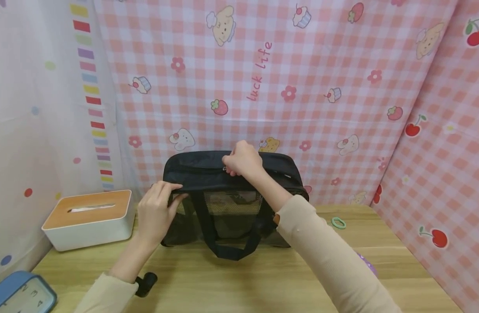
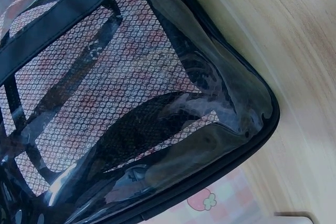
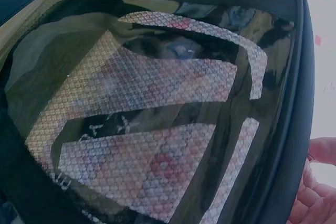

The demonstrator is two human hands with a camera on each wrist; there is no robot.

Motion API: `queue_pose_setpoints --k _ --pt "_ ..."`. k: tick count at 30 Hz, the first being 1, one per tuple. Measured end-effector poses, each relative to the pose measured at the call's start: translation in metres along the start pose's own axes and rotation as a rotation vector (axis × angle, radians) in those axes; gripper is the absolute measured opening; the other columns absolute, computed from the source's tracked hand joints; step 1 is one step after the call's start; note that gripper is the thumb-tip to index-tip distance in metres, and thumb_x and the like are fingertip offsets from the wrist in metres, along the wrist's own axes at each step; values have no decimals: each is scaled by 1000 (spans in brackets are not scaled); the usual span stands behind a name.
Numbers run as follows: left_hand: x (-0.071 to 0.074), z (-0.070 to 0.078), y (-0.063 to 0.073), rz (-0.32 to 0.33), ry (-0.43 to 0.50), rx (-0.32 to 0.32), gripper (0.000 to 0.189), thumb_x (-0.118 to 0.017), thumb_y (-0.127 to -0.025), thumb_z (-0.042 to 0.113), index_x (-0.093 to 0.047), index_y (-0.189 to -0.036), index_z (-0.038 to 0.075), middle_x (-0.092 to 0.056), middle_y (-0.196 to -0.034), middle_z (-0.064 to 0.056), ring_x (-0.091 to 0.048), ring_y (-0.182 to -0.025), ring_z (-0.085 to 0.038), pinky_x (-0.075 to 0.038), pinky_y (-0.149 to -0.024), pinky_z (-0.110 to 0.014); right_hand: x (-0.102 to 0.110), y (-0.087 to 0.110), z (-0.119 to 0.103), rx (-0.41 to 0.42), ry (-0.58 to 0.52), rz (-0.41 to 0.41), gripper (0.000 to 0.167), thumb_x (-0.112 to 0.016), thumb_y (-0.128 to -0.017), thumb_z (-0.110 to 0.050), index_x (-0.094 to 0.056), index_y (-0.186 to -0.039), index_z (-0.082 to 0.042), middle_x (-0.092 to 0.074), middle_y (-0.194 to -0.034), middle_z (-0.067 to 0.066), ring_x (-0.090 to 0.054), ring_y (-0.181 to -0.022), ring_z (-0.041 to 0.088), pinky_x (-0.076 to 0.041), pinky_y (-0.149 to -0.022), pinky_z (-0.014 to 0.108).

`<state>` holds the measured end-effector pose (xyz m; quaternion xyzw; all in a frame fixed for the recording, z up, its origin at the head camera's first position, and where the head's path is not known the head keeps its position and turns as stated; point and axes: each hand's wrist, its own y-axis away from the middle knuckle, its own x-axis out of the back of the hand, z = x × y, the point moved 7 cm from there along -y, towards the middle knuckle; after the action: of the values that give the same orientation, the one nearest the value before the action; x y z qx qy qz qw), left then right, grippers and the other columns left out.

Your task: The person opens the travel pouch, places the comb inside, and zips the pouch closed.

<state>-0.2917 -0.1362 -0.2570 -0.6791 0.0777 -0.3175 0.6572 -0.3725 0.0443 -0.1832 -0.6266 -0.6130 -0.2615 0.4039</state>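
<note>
A black bag (image 1: 232,204) with a see-through mesh front stands upright on the table. Its carry handle (image 1: 231,252) hangs down in front. My left hand (image 1: 157,208) grips the top edge at the bag's left corner, thumb in front and fingers above. Over the middle of the top, my right hand (image 1: 244,160) pinches a small zipper pull, which the fingers mostly cover. The left wrist view has the mesh panel (image 2: 131,72) and a rounded corner; neither hand's grip shows there. In the right wrist view the clear front (image 3: 147,87) fills most of the frame.
A white tissue box (image 1: 90,234) with a wood-coloured lid stands left of the bag. At the lower left is a blue clock (image 1: 31,289). A green ring (image 1: 338,223) lies on the right, and a purple item (image 1: 367,263) is partly behind the right sleeve. Patterned cloth hangs behind.
</note>
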Motion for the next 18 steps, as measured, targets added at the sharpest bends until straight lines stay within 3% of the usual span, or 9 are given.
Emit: queue_pose_setpoints --k 9,18 --pt "-1 0 0 22 4 0 25 -79 -68 13 -64 -86 4 -59 -77 -10 -59 -69 -27 -50 -60 -38 -13 0 -16 27 15 9 33 -55 -86 -20 -66 -56 -11 -64 -53 1 -61 -50 12 -43 -49 24" --pt "0 -1 1 20 0 5 24 -78 -69 14 -64 -87 5 -59 -77 -10 -59 -69 -27 -49 -59 -37 -30 2 -37 84 -69 -12 32 -56 -88 -19 -68 -60 -8 -67 -59 4 -61 -51 13 -43 -47 22"
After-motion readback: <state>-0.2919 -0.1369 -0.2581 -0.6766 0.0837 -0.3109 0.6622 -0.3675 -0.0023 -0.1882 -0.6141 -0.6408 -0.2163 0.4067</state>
